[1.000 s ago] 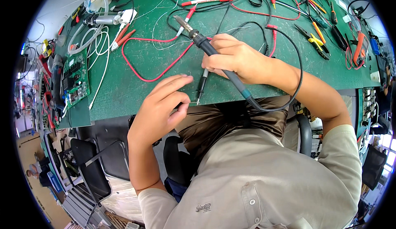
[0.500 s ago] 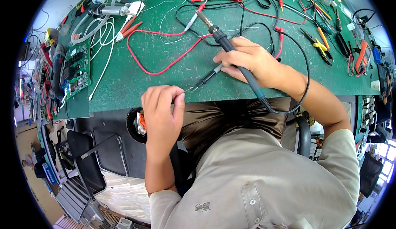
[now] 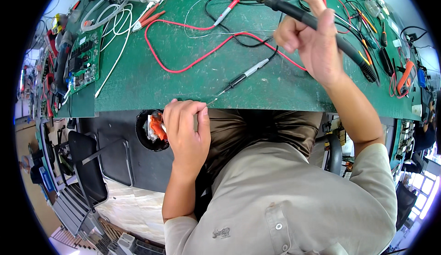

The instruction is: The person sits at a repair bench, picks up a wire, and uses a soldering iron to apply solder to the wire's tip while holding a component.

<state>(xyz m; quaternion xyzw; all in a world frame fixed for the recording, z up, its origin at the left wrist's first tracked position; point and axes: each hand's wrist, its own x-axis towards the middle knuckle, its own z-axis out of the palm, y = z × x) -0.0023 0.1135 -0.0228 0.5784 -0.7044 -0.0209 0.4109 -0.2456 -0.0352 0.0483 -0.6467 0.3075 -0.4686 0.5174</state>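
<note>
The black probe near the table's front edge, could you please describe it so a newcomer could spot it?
On the green tabletop, look near the front edge, just beyond the left hand. A slim black and grey probe lies slanted, its thin metal tip toward that hand. Unlike the red and grey probe farther back, it shows no red.

From here I make out a grey-beige short-sleeved shirt [image 3: 317,193], pale buttons [image 3: 278,226] on its placket [image 3: 275,214], a dark chest emblem [image 3: 221,233] and glossy brown trousers [image 3: 294,128].
</note>
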